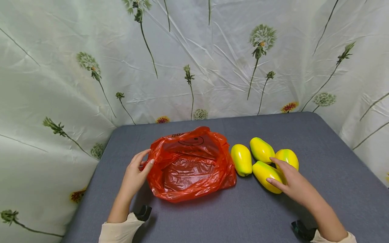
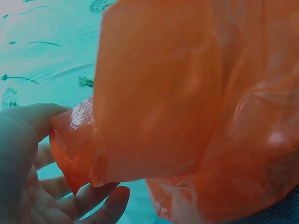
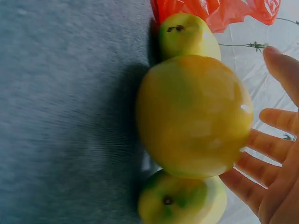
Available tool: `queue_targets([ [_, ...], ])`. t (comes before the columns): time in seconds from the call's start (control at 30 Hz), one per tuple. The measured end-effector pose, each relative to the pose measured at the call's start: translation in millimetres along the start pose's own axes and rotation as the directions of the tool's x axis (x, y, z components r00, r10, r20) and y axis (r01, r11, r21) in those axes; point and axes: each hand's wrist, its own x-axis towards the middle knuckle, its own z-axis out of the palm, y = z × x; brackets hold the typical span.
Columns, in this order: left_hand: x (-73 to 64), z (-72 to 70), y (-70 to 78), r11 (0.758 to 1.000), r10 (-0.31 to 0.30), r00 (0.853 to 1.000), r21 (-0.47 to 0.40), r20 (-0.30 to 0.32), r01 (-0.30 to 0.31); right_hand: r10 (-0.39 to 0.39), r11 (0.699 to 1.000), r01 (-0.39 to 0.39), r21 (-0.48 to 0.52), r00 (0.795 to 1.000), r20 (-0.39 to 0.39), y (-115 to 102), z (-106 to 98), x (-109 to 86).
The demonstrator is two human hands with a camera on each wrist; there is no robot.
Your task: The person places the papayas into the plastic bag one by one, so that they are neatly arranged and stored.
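Observation:
A red plastic bag (image 1: 191,199) stands with its mouth spread wide on the grey table. At its left rim is my left hand (image 1: 136,170), thumb and fingers parted around the edge. A loose flap of the bag (image 2: 77,154) lies between them in the left wrist view; no firm grip shows. Several glossy yellow-green papayas sit right of the bag; the nearest papaya (image 1: 264,175) lies under my right hand (image 1: 293,182). Those fingers are spread beside the large papaya (image 3: 194,116) in the right wrist view; whether they touch it I cannot tell.
One papaya (image 1: 241,160) lies close against the bag's right side. Behind it are another papaya (image 1: 261,150) and a rounder-looking one (image 1: 288,158). A pale curtain with flower print (image 1: 225,67) hangs behind the grey table (image 1: 212,222).

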Motion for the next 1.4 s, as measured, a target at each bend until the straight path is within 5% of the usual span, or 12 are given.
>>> queue_targets([
  [0.7,-3.7,2.5,-7.6,0.997,0.042,0.999,-0.059,-0.011,-0.043,-0.105,0.993,0.096,-0.064,0.979,-0.175,6,19,-15.3],
  [1.4,-4.1,2.2,-6.0,0.997,0.066,0.998,-0.050,-0.008,-0.066,-0.205,0.979,0.194,-0.068,0.914,-0.349,-6,7,-7.2],
])
